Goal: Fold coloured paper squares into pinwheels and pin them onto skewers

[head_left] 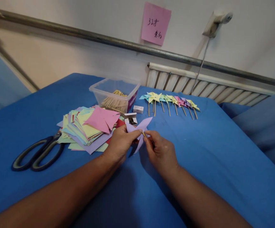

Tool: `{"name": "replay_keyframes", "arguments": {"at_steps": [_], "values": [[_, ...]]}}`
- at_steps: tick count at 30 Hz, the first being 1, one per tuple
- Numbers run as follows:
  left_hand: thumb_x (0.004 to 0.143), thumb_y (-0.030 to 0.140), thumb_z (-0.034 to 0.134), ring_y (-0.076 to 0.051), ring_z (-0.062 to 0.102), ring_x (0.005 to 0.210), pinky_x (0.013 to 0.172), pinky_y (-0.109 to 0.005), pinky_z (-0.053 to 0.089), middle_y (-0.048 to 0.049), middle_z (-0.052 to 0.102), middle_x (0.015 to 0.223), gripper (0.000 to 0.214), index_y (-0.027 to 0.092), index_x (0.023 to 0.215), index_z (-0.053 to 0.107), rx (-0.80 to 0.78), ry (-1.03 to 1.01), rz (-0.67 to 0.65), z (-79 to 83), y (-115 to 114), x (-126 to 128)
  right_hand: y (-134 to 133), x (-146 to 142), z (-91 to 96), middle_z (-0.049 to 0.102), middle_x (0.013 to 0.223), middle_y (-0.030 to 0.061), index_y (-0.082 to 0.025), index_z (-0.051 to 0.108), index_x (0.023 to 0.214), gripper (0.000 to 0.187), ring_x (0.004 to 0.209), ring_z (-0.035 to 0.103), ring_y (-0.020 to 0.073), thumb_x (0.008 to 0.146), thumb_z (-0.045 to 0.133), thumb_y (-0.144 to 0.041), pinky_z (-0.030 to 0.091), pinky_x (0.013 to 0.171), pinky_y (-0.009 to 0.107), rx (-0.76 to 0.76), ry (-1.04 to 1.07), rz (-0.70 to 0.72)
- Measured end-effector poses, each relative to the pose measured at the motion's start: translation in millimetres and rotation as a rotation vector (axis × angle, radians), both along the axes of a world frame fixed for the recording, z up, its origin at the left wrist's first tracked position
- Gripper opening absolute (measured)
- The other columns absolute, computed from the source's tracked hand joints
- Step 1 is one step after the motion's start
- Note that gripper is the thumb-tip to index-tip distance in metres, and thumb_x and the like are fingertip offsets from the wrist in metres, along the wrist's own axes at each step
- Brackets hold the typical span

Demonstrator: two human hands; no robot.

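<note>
A purple paper pinwheel [140,146] is held up between my two hands over the blue cloth. My left hand [121,143] is closed on the paper from the left, thumb pressed near its centre. The fingers of my right hand [161,150] pinch a short wooden stick [144,134] at the pinwheel's middle; most of the stick is hidden by the fingers. Just beyond my left hand stands a small open box [130,119] with tiny dark pieces, and a second small white box [138,109] lies behind it.
At left are a stack of coloured cut paper [87,126] and large dark-handled scissors [38,155]. A clear plastic tub [114,85] holds many wooden sticks [114,101]. Several finished pinwheels [168,99] lie in a row at back right. Behind the blue-covered table [211,164] is a radiator [175,80].
</note>
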State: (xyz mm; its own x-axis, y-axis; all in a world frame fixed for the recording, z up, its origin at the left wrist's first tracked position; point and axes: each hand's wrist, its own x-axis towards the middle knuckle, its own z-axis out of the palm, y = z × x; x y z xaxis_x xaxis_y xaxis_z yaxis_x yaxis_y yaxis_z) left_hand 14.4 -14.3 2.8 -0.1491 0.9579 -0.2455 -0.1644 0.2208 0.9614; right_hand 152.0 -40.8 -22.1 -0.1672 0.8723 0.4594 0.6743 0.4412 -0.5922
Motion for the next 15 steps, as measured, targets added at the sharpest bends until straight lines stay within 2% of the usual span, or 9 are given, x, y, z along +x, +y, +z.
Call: {"name": "replay_keyframes", "arguments": {"at_steps": [6, 15], "values": [[0.057, 0.029, 0.075, -0.012, 0.053, 0.049, 0.047, -0.024, 0.041, -0.0001, 0.06, 0.057, 0.025, 0.014, 0.068, 0.06, 0.007, 0.012, -0.051, 0.4, 0.2, -0.6, -2.2, 1.7, 3.8, 0.07, 0.089, 0.007, -0.021, 0.063, 0.107, 0.026, 0.081, 0.065, 0.0187, 0.093, 0.041, -0.02, 0.045, 0.072, 0.027, 0.062, -0.153, 0.018], [0.056, 0.03, 0.077, -0.012, 0.053, 0.048, 0.047, -0.024, 0.041, 0.0003, 0.059, 0.055, 0.027, 0.014, 0.067, 0.059, 0.005, 0.036, -0.028, -3.3, 2.2, -0.7, -4.8, -0.5, 10.6, 0.066, 0.079, 0.0031, -0.019, 0.063, 0.104, 0.023, 0.068, 0.06, 0.015, 0.093, 0.043, -0.017, 0.038, 0.059, 0.024, 0.121, -0.395, -0.038]]}}
